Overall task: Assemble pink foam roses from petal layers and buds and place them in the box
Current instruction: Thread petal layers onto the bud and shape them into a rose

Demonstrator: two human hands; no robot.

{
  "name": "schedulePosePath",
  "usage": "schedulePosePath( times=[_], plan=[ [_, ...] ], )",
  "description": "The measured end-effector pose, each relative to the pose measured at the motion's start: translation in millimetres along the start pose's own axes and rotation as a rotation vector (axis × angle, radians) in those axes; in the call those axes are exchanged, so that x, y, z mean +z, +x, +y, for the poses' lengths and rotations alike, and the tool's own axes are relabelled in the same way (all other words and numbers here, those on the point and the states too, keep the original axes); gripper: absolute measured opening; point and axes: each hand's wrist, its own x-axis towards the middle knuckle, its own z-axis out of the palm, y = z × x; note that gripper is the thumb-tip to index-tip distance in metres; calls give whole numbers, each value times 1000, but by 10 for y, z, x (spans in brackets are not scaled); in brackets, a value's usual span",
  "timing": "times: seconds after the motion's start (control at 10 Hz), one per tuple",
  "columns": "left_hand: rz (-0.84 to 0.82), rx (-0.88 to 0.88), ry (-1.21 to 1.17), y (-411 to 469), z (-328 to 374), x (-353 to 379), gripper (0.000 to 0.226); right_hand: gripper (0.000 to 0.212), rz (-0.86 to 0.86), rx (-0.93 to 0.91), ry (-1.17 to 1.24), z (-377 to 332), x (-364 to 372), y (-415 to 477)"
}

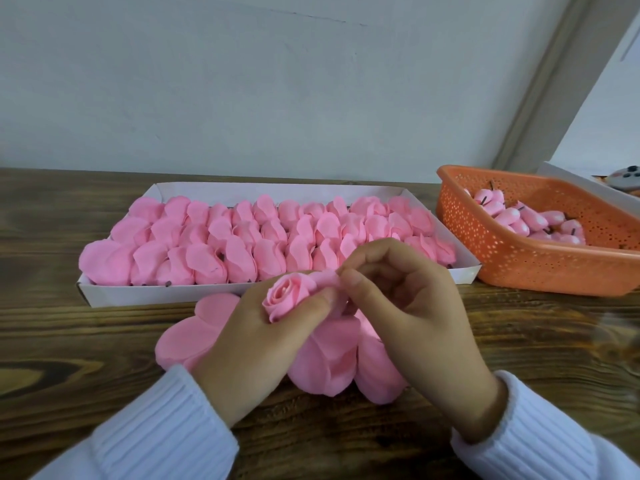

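Note:
My left hand (266,337) holds a pink foam rose (285,297) between thumb and fingers, its spiral centre facing up. My right hand (408,306) pinches the rose's outer petal at its right side. Both hands hover over a pile of loose pink petal layers (332,362) on the wooden table. Behind them a shallow white box (104,296) is packed with several rows of pink roses (242,237). An orange perforated basket (519,265) at the right holds several pink buds (530,220) with dark stems.
The wooden table (69,341) reaches a pale wall at the back. Another white box (568,178) pokes in at the far right behind the basket, with a small grey object in it. White ribbed sleeves cover both wrists.

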Motion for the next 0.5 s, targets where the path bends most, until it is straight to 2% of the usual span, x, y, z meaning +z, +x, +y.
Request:
schedulePosePath(
  times=[0.1, 0.2, 0.3, 0.4, 0.5],
  plan=[
    [2, 7, -51, 25, 99, 51, 43, 11, 63, -4, 2, 16, -12, 3],
    [18, -20, -90, 20, 66, 30, 32, 17, 100, 46, 15, 46, -35, 20],
    [80, -55, -113, 44, -22, -21, 16, 24, 23, 137, 97, 88, -42, 32],
    [95, -89, -133, 69, -25, -32, 17, 30, -110, 192, 150, 125, -26, 25],
    [90, -98, -207, 60, 49, 23, 16, 31, -168, 196, 177, 135, -6, 5]
  ],
)
